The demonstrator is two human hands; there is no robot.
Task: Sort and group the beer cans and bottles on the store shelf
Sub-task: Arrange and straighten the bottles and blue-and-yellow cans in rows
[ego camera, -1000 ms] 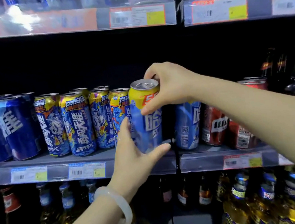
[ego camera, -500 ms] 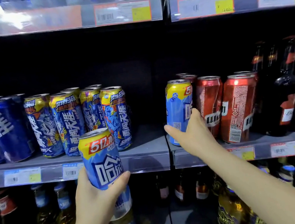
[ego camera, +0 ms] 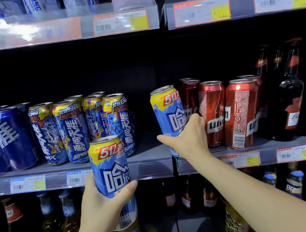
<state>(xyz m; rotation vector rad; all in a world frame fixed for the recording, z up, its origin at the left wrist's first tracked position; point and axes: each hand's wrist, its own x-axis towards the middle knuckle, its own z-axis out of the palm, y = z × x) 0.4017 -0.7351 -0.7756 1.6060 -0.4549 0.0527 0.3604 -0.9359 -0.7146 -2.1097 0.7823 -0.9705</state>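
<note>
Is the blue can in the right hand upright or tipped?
Tipped: the blue can in the right hand leans top-left, unlike the upright red cans.

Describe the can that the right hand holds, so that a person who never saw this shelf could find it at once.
Look at the middle shelf, where red cans stand on the right half. Just left of them the right hand grips a light blue can around its lower part. Unlike its red neighbours, it has a yellow top band with a red 512 mark, and it leans to the left.

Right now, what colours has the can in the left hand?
Light blue with a yellow top band, clearest in the head view.
</note>
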